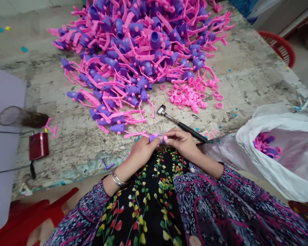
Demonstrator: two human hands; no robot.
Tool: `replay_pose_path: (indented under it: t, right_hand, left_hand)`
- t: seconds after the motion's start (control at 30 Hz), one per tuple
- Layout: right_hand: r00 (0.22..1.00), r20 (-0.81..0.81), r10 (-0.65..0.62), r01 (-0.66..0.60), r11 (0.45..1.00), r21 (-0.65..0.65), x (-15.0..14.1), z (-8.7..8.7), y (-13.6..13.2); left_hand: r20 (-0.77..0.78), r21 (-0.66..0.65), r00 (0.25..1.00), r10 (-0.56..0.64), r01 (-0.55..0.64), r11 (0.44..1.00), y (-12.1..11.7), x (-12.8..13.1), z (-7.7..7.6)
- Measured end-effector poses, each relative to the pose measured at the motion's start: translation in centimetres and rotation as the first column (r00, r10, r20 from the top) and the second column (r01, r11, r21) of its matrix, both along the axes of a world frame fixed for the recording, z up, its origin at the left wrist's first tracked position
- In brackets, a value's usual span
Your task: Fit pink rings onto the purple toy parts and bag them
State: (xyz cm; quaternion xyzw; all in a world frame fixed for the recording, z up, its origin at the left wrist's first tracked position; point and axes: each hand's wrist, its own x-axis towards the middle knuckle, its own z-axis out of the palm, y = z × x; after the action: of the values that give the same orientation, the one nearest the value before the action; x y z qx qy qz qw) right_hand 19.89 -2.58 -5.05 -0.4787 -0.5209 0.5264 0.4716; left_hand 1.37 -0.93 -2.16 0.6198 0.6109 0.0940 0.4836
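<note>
In the head view, the left hand [141, 150] grips a purple piece [154, 138] with a pink leg sticking out to the left. The right hand [182, 141] pinches the other end of it, where a bit of pink shows by the fingertips. The purple piece is up between the two hands, at the near edge of the worn, paint-spotted desk [248, 73]. A silver bangle [118, 179] is around the left wrist. Just past the right hand lies a hammer [181, 124] with a black handle, its head pointing away to the left. Behind the hammer is a little heap of pink rings [188, 95]. A great big pile of purple and pink pieces [133, 51] fills the far middle of the desk. On the left, a see-through jar [11, 116] with something dark in it lies near a shiny red box [38, 146]. On the right, a white bag [248, 119] hangs open with more pink and purple pieces [265, 145] inside. A red basket [279, 44] sits beyond the desk's right edge.
</note>
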Motion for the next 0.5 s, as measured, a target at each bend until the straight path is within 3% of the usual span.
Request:
replay_pose_path:
  t: [0.13,0.27,0.37,0.5]
  right_hand:
    - [0.997,0.067,-0.029,0.023,0.996,0.089,-0.3,0.6,0.0]
    - [0.989,0.134,-0.067,0.035,0.973,0.230,-0.5,2.5,-0.1]
    - [0.978,0.199,-0.062,-0.003,0.949,0.314,-0.6,3.6,-0.5]
    - [0.960,0.277,-0.044,-0.052,0.943,0.329,-0.5,4.2,-1.0]
  left_hand:
    - [0.225,-0.068,0.973,0.060,-0.046,0.997,-0.1,0.3,-0.1]
    - [0.445,-0.103,0.894,0.049,-0.004,0.995,-0.4,-0.1,-0.4]
    - [0.523,-0.122,0.851,0.044,0.024,0.992,-0.7,-0.6,-0.8]
    - [0.538,-0.161,0.842,0.041,0.055,0.985,-1.0,-0.9,-1.1]
